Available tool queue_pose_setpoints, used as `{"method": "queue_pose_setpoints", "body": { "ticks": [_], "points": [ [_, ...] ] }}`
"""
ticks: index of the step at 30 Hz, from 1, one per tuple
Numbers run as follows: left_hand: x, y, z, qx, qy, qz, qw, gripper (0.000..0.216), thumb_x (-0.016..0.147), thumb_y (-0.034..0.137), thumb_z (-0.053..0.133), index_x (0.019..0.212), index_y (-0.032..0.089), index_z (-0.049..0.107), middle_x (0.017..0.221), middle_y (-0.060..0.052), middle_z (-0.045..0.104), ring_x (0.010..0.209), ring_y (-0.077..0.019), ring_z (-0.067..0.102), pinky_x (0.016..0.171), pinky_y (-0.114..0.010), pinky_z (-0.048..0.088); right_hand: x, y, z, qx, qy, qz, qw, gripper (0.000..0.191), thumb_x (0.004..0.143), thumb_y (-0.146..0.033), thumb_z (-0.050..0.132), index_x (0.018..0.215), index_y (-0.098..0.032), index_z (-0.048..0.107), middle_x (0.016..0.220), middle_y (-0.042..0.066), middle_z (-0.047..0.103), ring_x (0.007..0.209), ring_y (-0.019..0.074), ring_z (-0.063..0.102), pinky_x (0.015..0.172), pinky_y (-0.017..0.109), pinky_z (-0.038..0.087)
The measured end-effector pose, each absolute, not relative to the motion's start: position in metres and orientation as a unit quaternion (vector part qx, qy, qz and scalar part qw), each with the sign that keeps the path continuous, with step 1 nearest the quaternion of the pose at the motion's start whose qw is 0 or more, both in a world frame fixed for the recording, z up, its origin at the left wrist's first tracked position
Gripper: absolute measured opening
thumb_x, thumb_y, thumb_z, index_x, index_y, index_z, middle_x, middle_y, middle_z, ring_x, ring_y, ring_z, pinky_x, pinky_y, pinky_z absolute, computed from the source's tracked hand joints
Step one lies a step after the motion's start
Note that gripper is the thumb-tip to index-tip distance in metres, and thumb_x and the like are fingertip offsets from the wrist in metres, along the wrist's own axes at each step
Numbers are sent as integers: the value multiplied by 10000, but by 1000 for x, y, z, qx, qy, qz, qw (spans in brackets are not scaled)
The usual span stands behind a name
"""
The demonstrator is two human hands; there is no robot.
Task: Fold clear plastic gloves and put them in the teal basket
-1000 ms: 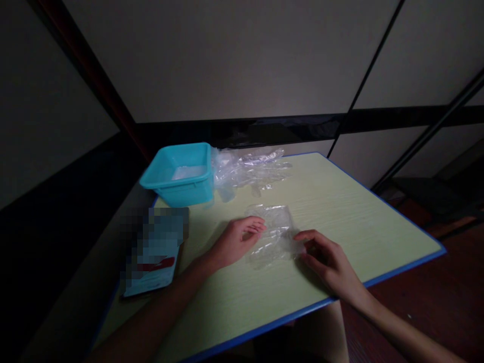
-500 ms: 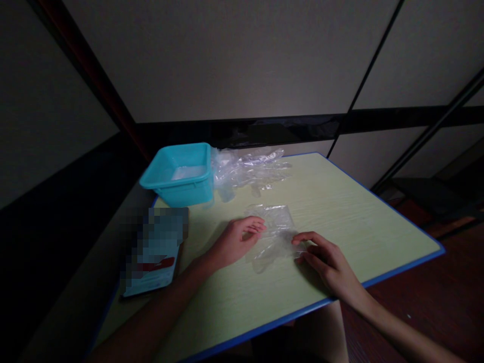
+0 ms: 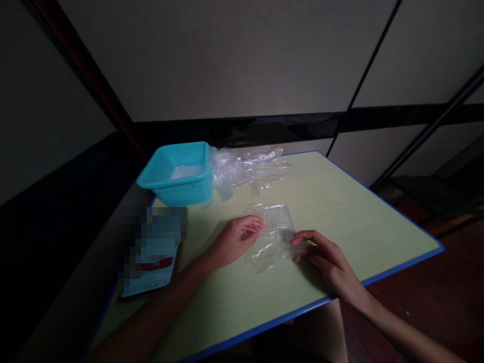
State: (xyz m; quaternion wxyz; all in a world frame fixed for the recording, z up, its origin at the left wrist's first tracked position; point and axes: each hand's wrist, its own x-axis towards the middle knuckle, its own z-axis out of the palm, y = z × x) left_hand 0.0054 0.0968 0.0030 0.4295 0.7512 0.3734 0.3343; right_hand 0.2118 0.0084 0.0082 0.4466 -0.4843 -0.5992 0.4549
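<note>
On the pale yellow-green table (image 3: 359, 222) with blue edge, I see a crumpled piece of thin clear plastic film (image 3: 276, 227), lying between the two bare hands and near the table's front side. The left hand (image 3: 234, 242) is at the left side of the film, its fingers loosely curved and the gap to the thumb narrow; I cannot tell if it pinches anything. The right hand (image 3: 333, 259) reaches to the right corner of the film, with the fingers bent and slightly apart; the fingertips seem to touch this corner, but I cannot tell if they grip it firmly. Behind the film, I see a pile of clear plastic gloves (image 3: 245, 169) with finger-like ends, just beside a turquoise plastic basin (image 3: 185, 191). In the basin is something whitish (image 3: 187, 172). Nearer, at the left, lies a flat pale-blue object (image 3: 164, 247) with a red patch, partly pixelated.
</note>
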Motion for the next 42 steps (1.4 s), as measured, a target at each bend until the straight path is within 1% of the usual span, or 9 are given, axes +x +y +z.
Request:
{"method": "queue_pose_setpoints", "body": {
  "ticks": [4,8,21,27,30,33,38,40,42],
  "points": [
    [5,97,3,751,373,334,430,202,723,114,520,912,124,590,864,-81,674,786,-160,635,709,-276,505,211,8,9,-480,-582,465,463,231,774,-131,398,956,-202,520,979,24,551,719,135,583,709,304,442],
    [4,97,2,756,367,334,426,206,724,110,515,917,118,588,870,-87,673,789,-161,634,711,-279,505,211,10,5,-484,-578,456,472,144,829,-206,432,945,-200,518,968,29,537,705,127,577,669,289,455],
    [5,97,3,752,370,336,428,189,722,114,524,895,136,598,854,-74,675,778,-157,634,704,-270,504,211,10,5,-498,-598,432,456,232,757,-137,400,954,-198,507,993,48,558,708,143,594,660,293,485],
    [5,96,4,746,376,337,435,190,722,121,526,898,131,596,862,-80,674,788,-168,634,712,-289,504,212,9,5,-494,-603,432,453,310,708,-95,380,974,-200,501,1011,50,562,720,146,605,692,319,485],
    [5,96,4,744,377,337,437,192,722,120,529,902,128,595,856,-79,672,782,-164,634,710,-285,504,215,10,5,-502,-618,422,433,296,718,-103,404,983,-198,496,972,50,579,710,154,609,656,313,485],
    [5,96,4,744,376,337,438,184,729,120,525,899,126,595,856,-80,671,781,-162,633,699,-276,504,221,12,6,-507,-671,376,389,268,746,-120,462,1000,-197,499,903,48,596,722,160,599,613,287,482],
    [5,96,3,742,373,340,441,171,735,128,535,894,135,597,857,-76,674,788,-161,633,706,-275,503,234,20,10,-426,-817,221,319,236,791,-110,461,996,-192,544,1066,95,541,962,192,540,775,334,479],
    [4,96,3,743,370,341,442,163,741,138,535,892,137,597,861,-76,675,793,-163,635,718,-281,501,239,24,10,-398,-859,169,275,251,811,-103,437,1019,-183,553,1076,105,541,974,195,539,787,345,483],
    [4,96,3,743,366,341,444,156,754,156,530,894,135,596,867,-80,675,804,-167,635,724,-283,498,243,29,9,-387,-881,117,247,248,829,-118,430,1027,-180,568,1065,111,559,950,202,555,749,346,501]
  ]
}}
